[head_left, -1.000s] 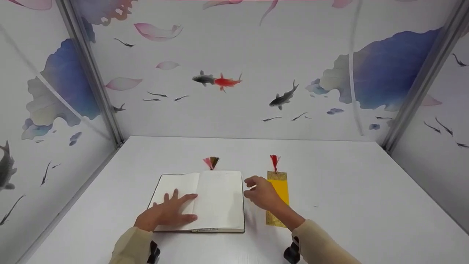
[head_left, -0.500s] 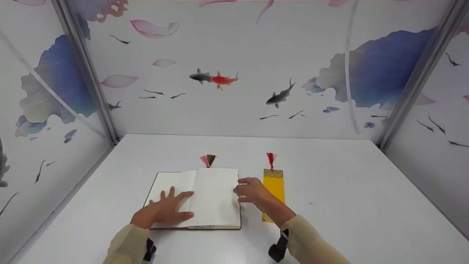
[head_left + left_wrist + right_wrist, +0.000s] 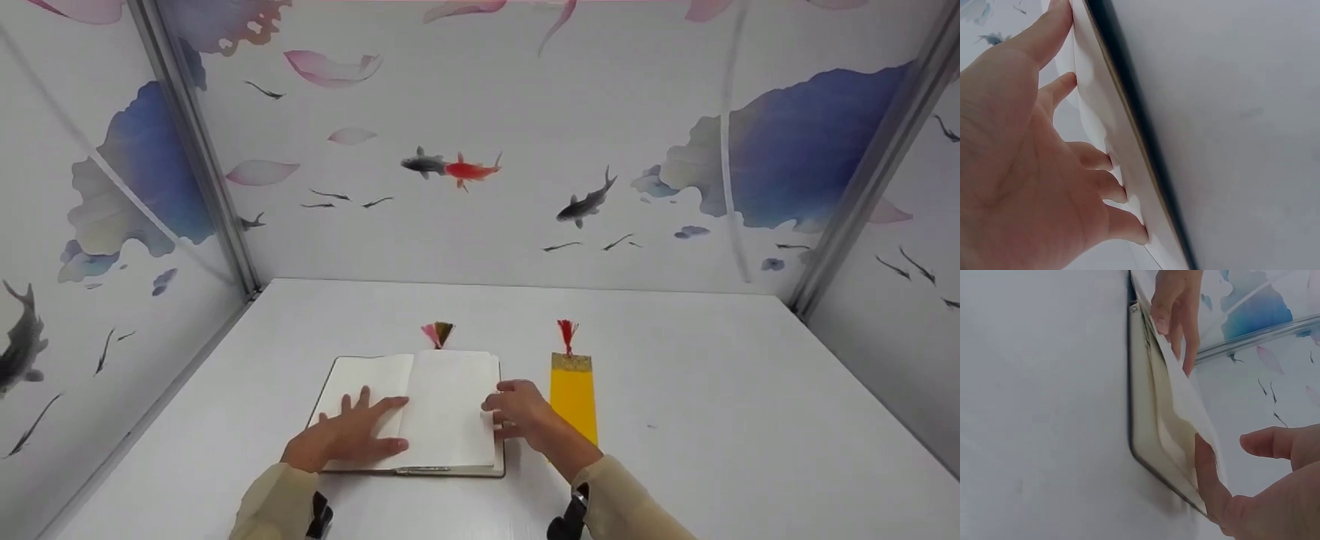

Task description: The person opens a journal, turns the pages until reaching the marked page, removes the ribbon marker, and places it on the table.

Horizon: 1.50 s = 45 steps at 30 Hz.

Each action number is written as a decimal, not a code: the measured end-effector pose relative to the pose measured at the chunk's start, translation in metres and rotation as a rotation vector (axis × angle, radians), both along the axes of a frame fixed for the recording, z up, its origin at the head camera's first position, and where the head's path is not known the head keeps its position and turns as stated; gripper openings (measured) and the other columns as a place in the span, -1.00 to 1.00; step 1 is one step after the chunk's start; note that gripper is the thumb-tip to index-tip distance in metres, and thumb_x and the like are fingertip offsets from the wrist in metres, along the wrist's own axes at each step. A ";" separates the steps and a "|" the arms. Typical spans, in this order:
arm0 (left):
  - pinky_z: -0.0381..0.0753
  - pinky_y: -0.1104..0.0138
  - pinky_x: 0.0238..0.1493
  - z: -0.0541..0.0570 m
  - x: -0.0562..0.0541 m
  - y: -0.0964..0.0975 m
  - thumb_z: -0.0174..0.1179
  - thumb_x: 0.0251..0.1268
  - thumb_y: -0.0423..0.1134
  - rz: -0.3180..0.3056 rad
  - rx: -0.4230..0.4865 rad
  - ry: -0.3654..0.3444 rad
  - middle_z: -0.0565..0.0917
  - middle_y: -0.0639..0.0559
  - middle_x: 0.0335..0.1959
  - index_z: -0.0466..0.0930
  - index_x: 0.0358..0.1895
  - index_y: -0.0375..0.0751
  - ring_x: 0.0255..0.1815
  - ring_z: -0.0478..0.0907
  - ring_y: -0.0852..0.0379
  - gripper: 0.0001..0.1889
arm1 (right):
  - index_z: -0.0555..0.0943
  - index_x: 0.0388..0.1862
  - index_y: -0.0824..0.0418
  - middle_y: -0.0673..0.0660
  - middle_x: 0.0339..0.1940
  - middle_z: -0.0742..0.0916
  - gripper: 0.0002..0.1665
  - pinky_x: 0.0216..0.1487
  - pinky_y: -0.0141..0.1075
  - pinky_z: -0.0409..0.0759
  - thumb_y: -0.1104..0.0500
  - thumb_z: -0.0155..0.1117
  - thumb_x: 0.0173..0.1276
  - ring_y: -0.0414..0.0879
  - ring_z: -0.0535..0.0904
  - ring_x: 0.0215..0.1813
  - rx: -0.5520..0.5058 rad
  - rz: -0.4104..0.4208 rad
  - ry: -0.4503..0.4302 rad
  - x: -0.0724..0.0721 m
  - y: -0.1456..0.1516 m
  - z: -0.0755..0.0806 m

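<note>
An open notebook (image 3: 450, 382) with blank white pages lies on the table. Fingers spread, the left hand (image 3: 349, 435) rests on its left page, with the thumb and index fingertips near the spine. At the outer edge of the right page (image 3: 1176, 394), the right hand (image 3: 521, 412) grips the sheet's edge. One digit (image 3: 1207, 475) is tucked under the lifted sheet, and a finger (image 3: 1261, 441) stands apart above it. A gap shows between this sheet and the pages beneath. Parts of the right fingers are hidden behind the paper.
A yellow bookmark (image 3: 574, 397) with a red tassel lies right of the notebook, partly covered by the right forearm. Pink and brown tassels (image 3: 438, 333) stick out past the notebook's top edge. White printed panels wall the table (image 3: 712, 375) at the back and sides.
The right hand has moved from beside the notebook onto the right page's edge. That page now stands slightly raised off those below. The left hand stays in place.
</note>
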State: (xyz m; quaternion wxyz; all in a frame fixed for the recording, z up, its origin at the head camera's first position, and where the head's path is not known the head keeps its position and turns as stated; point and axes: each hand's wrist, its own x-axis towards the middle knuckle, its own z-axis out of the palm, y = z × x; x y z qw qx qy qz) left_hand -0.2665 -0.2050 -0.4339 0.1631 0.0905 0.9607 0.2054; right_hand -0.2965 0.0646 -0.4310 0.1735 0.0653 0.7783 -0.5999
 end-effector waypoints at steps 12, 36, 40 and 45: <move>-0.21 -0.60 0.30 -0.004 0.001 -0.005 0.16 0.25 0.39 0.023 -0.021 -0.002 -0.13 -0.50 0.61 0.14 0.56 0.21 0.57 -0.25 -0.63 -0.14 | 0.36 0.43 0.36 0.29 0.05 0.69 -0.31 -0.15 -0.22 0.76 0.27 0.30 0.34 -0.03 0.65 -0.24 0.039 0.017 0.068 0.001 -0.004 -0.008; -0.07 -0.37 0.48 0.004 0.007 -0.051 0.36 0.17 0.20 -0.048 0.071 -0.014 -0.08 -0.53 0.58 0.14 0.56 -0.28 0.59 -0.17 -0.54 0.01 | 0.42 0.41 0.24 0.19 -0.12 0.62 -0.38 -0.20 -0.24 0.76 0.31 0.29 0.38 -0.05 0.65 -0.25 -0.012 0.067 0.177 -0.003 -0.007 0.008; 0.02 -0.32 0.49 0.002 0.007 -0.057 0.35 0.23 0.09 -0.024 0.093 -0.003 0.01 -0.50 0.57 0.21 0.52 -0.30 0.58 -0.06 -0.50 -0.10 | 0.40 0.43 0.24 0.20 -0.09 0.64 -0.39 -0.19 -0.23 0.76 0.29 0.26 0.41 -0.04 0.66 -0.20 -0.026 0.101 0.203 -0.005 -0.004 0.016; 0.14 -0.27 0.47 0.000 0.007 -0.066 0.23 0.36 0.09 -0.036 0.100 0.064 0.14 -0.54 0.52 0.30 0.45 -0.40 0.54 0.09 -0.49 -0.22 | 0.38 0.45 0.27 0.24 0.01 0.68 -0.41 -0.09 -0.20 0.76 0.22 0.22 0.48 -0.04 0.70 -0.10 -0.100 0.170 0.252 -0.005 -0.007 0.026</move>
